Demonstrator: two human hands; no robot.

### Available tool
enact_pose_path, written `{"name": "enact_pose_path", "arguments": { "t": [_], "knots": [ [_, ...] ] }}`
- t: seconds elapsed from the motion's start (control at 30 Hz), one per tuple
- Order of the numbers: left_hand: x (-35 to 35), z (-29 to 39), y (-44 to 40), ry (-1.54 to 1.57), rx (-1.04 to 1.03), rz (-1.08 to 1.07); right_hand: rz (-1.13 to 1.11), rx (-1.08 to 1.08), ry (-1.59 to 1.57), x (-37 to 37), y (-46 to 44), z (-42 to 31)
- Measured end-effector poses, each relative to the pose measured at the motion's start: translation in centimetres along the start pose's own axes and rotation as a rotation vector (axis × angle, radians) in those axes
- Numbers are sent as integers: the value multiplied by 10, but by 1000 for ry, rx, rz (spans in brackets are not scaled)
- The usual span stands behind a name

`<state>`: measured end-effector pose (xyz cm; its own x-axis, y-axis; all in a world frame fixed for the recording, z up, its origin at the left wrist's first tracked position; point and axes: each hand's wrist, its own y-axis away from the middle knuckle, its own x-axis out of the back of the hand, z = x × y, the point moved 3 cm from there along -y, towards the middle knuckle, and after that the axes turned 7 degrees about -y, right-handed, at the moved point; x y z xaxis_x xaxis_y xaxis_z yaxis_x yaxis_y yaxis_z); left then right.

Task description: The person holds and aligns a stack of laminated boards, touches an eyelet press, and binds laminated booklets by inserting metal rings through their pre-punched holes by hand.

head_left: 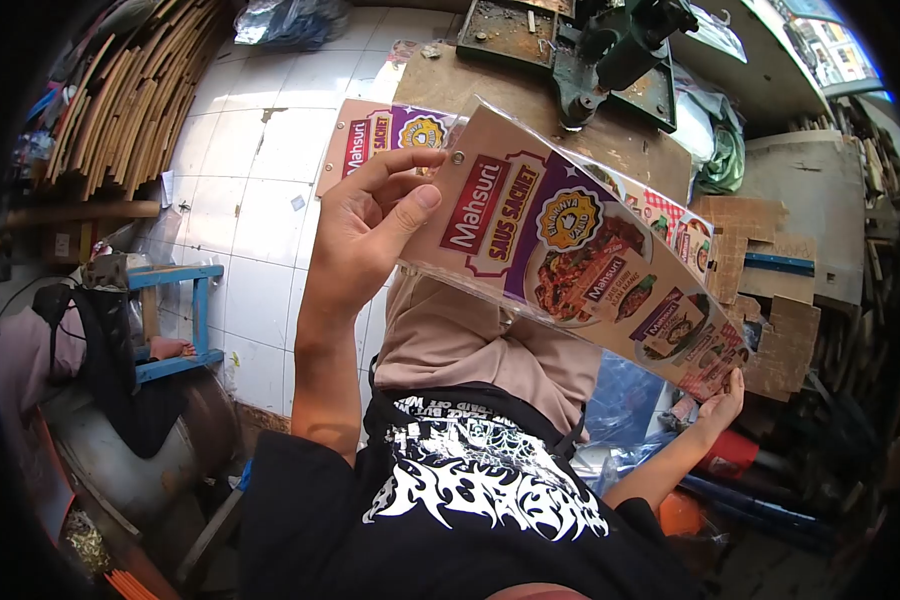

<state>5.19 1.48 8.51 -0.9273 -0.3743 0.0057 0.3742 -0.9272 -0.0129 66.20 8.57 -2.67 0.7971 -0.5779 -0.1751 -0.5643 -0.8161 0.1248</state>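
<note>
A long printed Mahsuri Saus Sachet card (510,215) in a clear plastic cover slants across the view in front of my lap. A small metal eyelet shows in its upper left corner. My left hand (380,205) grips that end, thumb on the printed face. My right hand (722,400) pinches the far lower right corner. Behind the held card, a similar Mahsuri card (355,145) lies on the wooden bench top (435,85). More printed card (688,235) shows past the held card's right edge, partly hidden by it.
A dark green metal press (610,75) with side trays stands on the bench ahead. Wooden strips (135,90) lean at the upper left above a blue frame (200,315). Cardboard pieces (780,300) are at the right. Blue plastic sheeting (625,405) lies below the card.
</note>
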Motion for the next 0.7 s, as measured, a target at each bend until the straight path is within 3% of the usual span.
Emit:
{"name": "enact_pose_path", "arguments": {
  "t": [0.13,0.2,0.47,0.7],
  "knots": [
    [-11,-2,0,43,64,-112,19,-41,-8,29,15,5],
    [-10,-12,1,-10,144,-65,24,-24,-10,36,16,4],
    [20,-52,13,-23,215,131,-140,29,119,-19,-1,-8],
    [24,-57,-25,50,249,130,-264,102,378,-94,-54,-16]
  ]
}}
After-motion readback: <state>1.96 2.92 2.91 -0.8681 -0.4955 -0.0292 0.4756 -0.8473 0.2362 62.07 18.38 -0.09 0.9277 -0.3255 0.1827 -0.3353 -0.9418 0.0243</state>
